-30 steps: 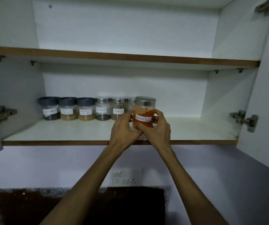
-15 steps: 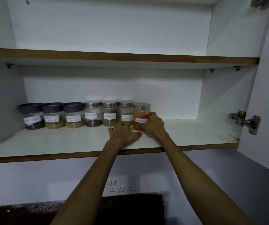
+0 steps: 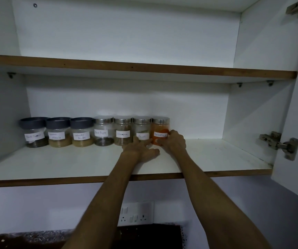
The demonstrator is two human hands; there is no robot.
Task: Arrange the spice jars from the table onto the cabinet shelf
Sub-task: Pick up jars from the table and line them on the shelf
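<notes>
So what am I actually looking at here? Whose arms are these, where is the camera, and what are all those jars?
There is no machine here: the two bare arms belong to a person wearing a wide-angle camera on the head, so you see what they see, looking forward into an open wall cabinet. On the lower shelf seven labelled spice jars stand in a row against the back wall. The three on the left have dark grey lids, the four on the right shiny metal lids. The last in the row is the orange jar, its label reading red chilli powder as far as I can make out. The right hand has its fingers curled round that jar. The left hand lies on the shelf, its straight fingers reaching the foot of the fennel jar next to it. Below the cabinet is a wall socket.
</notes>
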